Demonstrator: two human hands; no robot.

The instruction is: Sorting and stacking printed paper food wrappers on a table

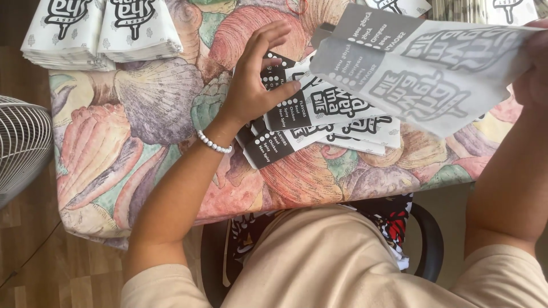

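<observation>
The fanned paper bags (319,122) are pinned flat by the open left hand (254,85), while two bags (434,74) are gripped up by the right hand (534,68).

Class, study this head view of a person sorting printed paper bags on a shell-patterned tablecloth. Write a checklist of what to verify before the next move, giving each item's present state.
1. Left hand rests on the fanned pile of flat white and grey printed paper bags, thumb pressing one: ok.
2. Right hand holds the raised grey and white paper bags at their far end: ok, though it is mostly out of view.
3. How many raised bags are held: two appear to overlap; cannot tell for sure.
4. Fanned pile lies squared up: not ok, bags are splayed.
5. Stacks of white printed bags at the corner of the shell-patterned tablecloth sit neat: ok.
</observation>
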